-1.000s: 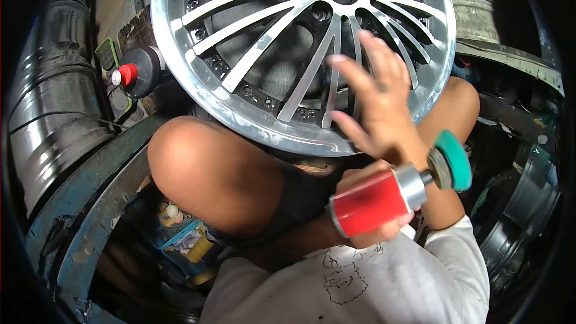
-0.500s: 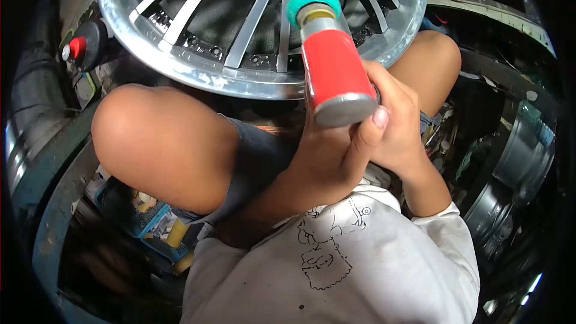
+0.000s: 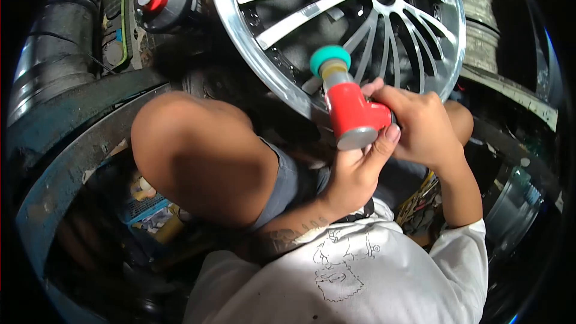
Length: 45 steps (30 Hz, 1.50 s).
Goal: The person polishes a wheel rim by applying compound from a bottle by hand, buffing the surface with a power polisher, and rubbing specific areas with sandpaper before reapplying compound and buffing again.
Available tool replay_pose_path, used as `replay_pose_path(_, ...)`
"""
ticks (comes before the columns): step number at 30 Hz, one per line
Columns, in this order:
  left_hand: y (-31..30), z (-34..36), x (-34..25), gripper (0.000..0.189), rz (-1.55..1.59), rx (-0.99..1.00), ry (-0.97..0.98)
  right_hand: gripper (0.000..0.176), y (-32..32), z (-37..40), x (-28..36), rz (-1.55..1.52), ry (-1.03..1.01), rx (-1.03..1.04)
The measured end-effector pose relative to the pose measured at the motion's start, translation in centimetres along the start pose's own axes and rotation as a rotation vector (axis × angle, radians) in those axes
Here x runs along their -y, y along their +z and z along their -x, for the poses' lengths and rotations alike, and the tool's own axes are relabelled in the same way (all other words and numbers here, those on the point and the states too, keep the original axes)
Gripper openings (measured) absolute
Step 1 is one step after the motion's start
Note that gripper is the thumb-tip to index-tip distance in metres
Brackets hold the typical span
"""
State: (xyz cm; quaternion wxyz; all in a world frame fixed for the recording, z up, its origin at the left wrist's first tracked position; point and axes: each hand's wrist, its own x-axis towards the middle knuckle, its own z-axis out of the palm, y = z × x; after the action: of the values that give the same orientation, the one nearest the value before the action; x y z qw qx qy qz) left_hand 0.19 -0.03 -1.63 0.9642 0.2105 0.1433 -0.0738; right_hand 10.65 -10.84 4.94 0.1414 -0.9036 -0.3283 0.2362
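Note:
A red handheld polisher (image 3: 350, 110) with a green round pad (image 3: 330, 60) is in both my hands, the pad turned away from my body. My right hand (image 3: 422, 121) is closed around its short side handle. From below, my left hand (image 3: 355, 179) grips it too, thumb up along the near side and the other fingers hidden behind the tool. Beyond the hands lies a shiny multi-spoke wheel rim (image 3: 270, 85) with dark recesses between its spokes. The polisher's pad overlaps the near part of the rim in this view.
A dark bottle with a red cap (image 3: 157, 1) stands left of the rim, beside a green-edged case (image 3: 116, 29). Stacked metal wheels (image 3: 478, 21) stand at right. A blue basket (image 3: 144, 207) with small items sits below my left knee. Metal frame bars flank my legs.
The view has shifted, so the rim sits farther right and more of it shows, hub included. The polisher has turned, and its side handle has come into sight. Both hands stay on it.

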Motion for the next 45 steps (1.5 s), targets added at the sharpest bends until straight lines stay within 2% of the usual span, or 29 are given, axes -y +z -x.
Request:
replay_pose_path(2,0.4,0.1,-0.1,0.071,0.127,-0.076,-0.015,0.035,-1.1,-0.9,0.4,0.117,-0.021,0.113)
replay_pose_path(5,0.3,0.1,-0.2,0.072,0.075,-0.069,0.002,0.027,-1.9,-2.1,0.7,0.171,-0.121,0.159)
replay_pose_path(9,0.3,-0.2,0.0,0.072,0.135,-0.100,-0.009,0.026,-2.5,-3.7,0.6,0.217,-0.150,0.271)
replay_pose_path(15,0.2,-0.7,0.0,0.071,0.131,-0.100,0.010,0.031,-3.3,-5.1,0.3,0.228,-0.208,0.342)
replay_pose_path(18,0.3,-0.9,0.2,0.072,0.091,-0.101,0.080,0.035,-3.8,-5.7,0.3,0.231,-0.208,0.402)
replay_pose_path(22,0.4,-0.9,-0.5,0.074,0.081,-0.114,0.018,0.042,-4.0,-6.3,0.1,0.239,-0.203,0.449)
replay_pose_path(25,0.1,-1.4,-0.2,0.073,-0.061,-0.050,0.105,0.044,-3.9,-5.8,-1.2,0.123,-0.204,0.392)
replay_pose_path(27,0.0,-1.4,-1.1,0.073,-0.093,0.056,0.059,0.046,-3.7,-4.1,-1.7,0.026,-0.121,0.260)
replay_pose_path(30,-0.7,-2.2,-0.4,0.068,-0.349,0.213,0.244,0.050,-2.5,-0.6,-1.2,-0.132,0.025,-0.035)
replay_pose_path(35,-0.3,-1.5,0.5,0.067,-0.348,0.298,0.024,0.053,-0.5,5.3,0.4,-0.333,0.320,-0.266)
replay_pose_path(37,-0.2,-1.2,0.3,0.058,-0.436,0.357,-0.003,0.052,1.3,8.0,0.0,-0.445,0.380,-0.334)
replay_pose_path(38,-0.1,-1.1,0.1,0.053,-0.483,0.387,-0.011,0.053,1.8,9.0,0.4,-0.627,0.450,-0.374)
replay_pose_path(39,0.3,-1.2,0.1,0.049,-0.560,0.381,0.088,0.054,2.2,10.1,1.0,-0.811,0.517,-0.414)
replay_pose_path(40,0.5,-1.1,-0.1,0.048,-0.637,0.423,0.015,0.055,2.6,11.0,1.3,-0.999,0.579,-0.453)
replay_pose_path(42,0.7,-0.5,-0.7,0.047,-0.796,0.503,-0.132,0.058,3.4,12.5,1.2,-1.126,0.530,-0.498)
replay_pose_path(44,1.3,0.0,-0.7,0.042,-1.111,0.513,0.028,0.056,4.4,13.2,0.8,-1.178,0.455,-0.560)
replay_pose_path(45,1.5,0.2,-1.0,0.041,-1.265,0.512,0.133,0.054,4.6,13.0,1.4,-1.169,0.500,-0.649)
